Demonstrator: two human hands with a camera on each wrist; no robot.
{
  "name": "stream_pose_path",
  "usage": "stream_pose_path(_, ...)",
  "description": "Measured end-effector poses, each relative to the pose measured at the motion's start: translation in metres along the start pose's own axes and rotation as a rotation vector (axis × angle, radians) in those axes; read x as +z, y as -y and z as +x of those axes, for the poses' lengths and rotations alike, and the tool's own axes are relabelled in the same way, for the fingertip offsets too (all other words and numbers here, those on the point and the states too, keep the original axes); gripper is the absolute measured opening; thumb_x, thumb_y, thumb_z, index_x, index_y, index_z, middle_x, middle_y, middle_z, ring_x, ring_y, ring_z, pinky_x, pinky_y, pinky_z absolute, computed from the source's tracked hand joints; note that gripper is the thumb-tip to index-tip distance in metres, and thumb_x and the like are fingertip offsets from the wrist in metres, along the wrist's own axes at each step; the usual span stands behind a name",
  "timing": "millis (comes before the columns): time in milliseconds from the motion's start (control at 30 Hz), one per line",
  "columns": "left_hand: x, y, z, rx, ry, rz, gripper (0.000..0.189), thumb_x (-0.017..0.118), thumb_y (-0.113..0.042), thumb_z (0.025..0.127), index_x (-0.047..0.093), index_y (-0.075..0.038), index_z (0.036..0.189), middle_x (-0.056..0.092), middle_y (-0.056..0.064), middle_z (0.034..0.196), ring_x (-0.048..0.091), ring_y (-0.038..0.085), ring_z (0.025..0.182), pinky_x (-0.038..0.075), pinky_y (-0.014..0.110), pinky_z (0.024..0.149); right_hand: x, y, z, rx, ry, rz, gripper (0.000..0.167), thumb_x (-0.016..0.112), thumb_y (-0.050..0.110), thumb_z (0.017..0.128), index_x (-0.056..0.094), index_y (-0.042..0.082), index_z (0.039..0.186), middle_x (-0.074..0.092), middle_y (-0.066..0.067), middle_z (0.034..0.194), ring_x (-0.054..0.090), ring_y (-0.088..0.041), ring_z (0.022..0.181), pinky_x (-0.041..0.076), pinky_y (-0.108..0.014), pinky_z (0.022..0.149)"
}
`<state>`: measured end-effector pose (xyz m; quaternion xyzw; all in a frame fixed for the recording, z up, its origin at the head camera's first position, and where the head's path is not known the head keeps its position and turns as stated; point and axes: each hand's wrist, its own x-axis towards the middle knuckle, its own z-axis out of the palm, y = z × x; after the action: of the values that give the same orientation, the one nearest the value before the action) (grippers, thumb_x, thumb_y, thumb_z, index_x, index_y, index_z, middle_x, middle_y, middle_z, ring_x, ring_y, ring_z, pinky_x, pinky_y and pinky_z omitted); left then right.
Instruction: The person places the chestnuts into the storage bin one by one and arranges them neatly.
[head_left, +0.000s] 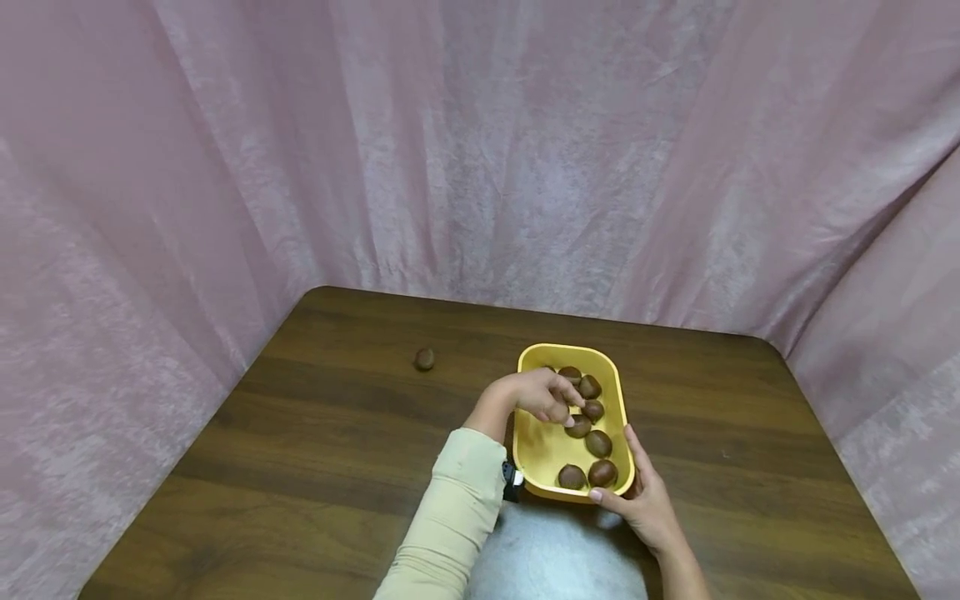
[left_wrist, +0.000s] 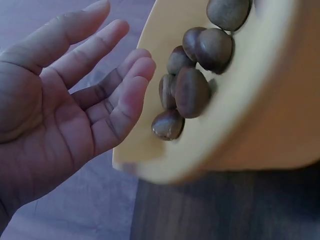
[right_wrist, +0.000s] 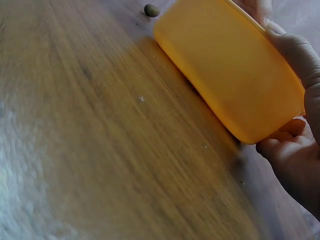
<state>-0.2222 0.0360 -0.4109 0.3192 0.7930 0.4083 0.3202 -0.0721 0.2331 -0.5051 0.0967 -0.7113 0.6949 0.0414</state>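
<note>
A yellow plastic bin with rounded corners holds several brown chestnuts. My right hand grips the bin's near right corner, thumb over the rim and fingers along the outer side; in the right wrist view the fingers reach beneath its lower edge. My left hand hangs over the bin's left side, fingertips close above the chestnuts in the head view. The left wrist view shows that palm bare, its fingers loosely bent with nothing in them. The left hand hides part of the bin's far left inside.
One loose chestnut lies on the brown wooden table, left of the bin. A shiny grey surface shows at the near side, below the bin. Pink curtains hang round the table's back and sides.
</note>
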Motion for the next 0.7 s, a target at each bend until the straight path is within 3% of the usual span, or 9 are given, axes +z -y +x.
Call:
stream_pose_path(200,0.002,0.014,-0.01,0.061,-0.087,-0.072,0.037,0.073,-0.009,0.081,0.063,-0.003,0.116,0.064,0.007,0.096,0.058,0.009,0.082,0.05,0.029,0.068,0.001,-0.002,0.001,0.0,-0.001,0.012,0.103,0.07,-0.015,0.073,0.004,0.007,0.15,0.012,-0.03,0.147,0.047,-0.022,0.119,0.043,-0.027,0.088)
stream_pose_path(433,0.007,0.026,-0.02,0.181,-0.276,-0.131,0.029,0.072,-0.011,0.082,0.067,-0.009,0.11,0.063,0.012,0.101,0.058,0.012,0.086,0.047,0.026,0.069,0.002,-0.002,0.001,-0.006,0.001,0.017,0.103,0.07,-0.015,0.073,0.005,0.007,0.15,0.013,-0.03,0.147,0.047,-0.024,0.118,0.044,-0.028,0.088)
stream_pose_path(700,0.01,0.03,-0.029,0.185,-0.469,-0.244,0.031,0.075,-0.011,0.079,0.067,-0.008,0.109,0.062,0.002,0.104,0.06,0.019,0.089,0.05,0.029,0.071,0.001,-0.002,0.002,0.001,-0.003,0.018,0.103,0.069,-0.015,0.073,0.005,0.008,0.15,0.013,-0.03,0.147,0.047,-0.022,0.118,0.045,-0.027,0.087)
